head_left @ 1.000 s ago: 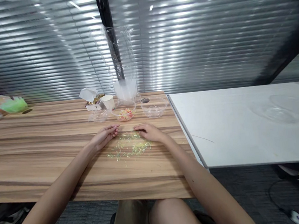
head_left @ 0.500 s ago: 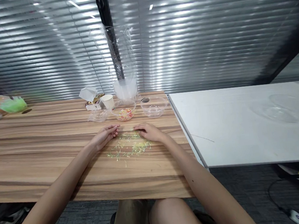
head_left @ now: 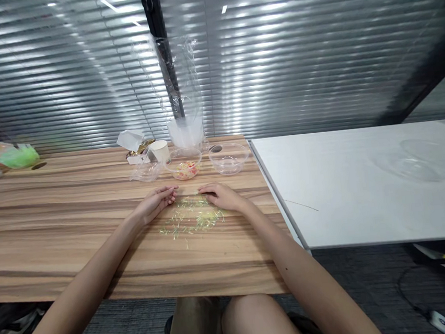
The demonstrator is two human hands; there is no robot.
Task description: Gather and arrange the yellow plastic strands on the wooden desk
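Thin, shiny yellow-green strips [head_left: 207, 220] lie scattered in a loose ring on the wooden table. At their far left edge my left hand [head_left: 158, 202] rests on its side, index finger stretched out and the other fingers loosely bent. No object shows in it. My right hand [head_left: 222, 195] lies palm down over the far right part of the strips, fingers extended to the left. What is under its palm is hidden. Beyond the hands stand a clear bowl [head_left: 185, 171] with red, orange and yellow bits and a second clear bowl [head_left: 230, 166] with no contents visible.
Behind the bowls stands a tall clear plastic bag [head_left: 186, 131] with white contents. A paper cup [head_left: 160, 151], crumpled clear plastic [head_left: 145, 172] and an opened white box [head_left: 131, 140] are left of it. A white table [head_left: 348, 207] adjoins on the right, bearing clear lids [head_left: 411, 164].
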